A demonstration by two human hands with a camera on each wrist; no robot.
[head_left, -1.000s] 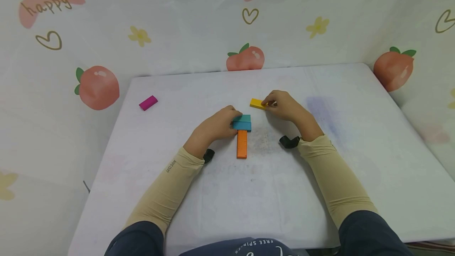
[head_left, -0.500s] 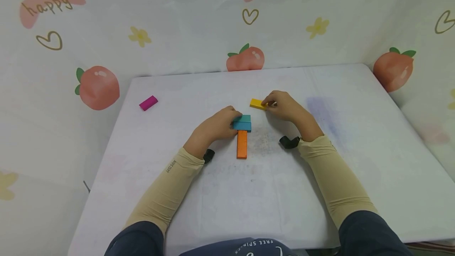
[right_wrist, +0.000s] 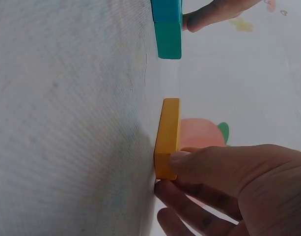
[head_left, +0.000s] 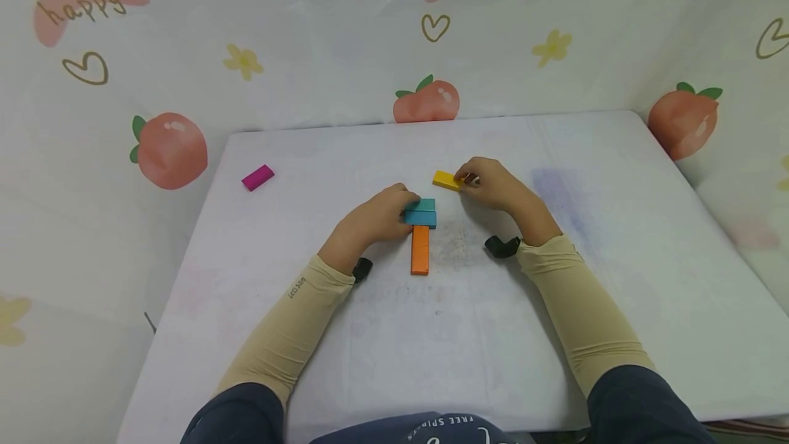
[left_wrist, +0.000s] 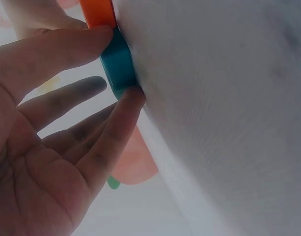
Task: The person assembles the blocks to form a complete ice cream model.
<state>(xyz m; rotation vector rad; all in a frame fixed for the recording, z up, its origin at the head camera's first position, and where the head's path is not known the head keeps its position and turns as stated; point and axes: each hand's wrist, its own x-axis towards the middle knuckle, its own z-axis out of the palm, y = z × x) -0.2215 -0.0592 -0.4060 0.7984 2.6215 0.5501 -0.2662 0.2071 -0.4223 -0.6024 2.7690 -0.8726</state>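
Observation:
In the head view, a green block point(head_left: 422, 205) and a blue block point(head_left: 421, 218) lie side by side, with an orange block point(head_left: 420, 250) pointing away from the blue one toward the person. My left hand point(head_left: 377, 216) pinches the left end of the green and blue pair. Its thumb sits by the orange block's end in the left wrist view, and a finger touches the far side of the teal-looking end point(left_wrist: 120, 64). Behind and to the right, my right hand point(head_left: 490, 185) pinches the right end of a yellow block point(head_left: 446, 180), which lies on the table.
A magenta block point(head_left: 257, 178) lies alone at the table's back left. The white table point(head_left: 444, 348) meets a patterned cloth backdrop point(head_left: 333, 26) behind. Dark wrist camera pieces point(head_left: 502, 247) stick out below both wrists.

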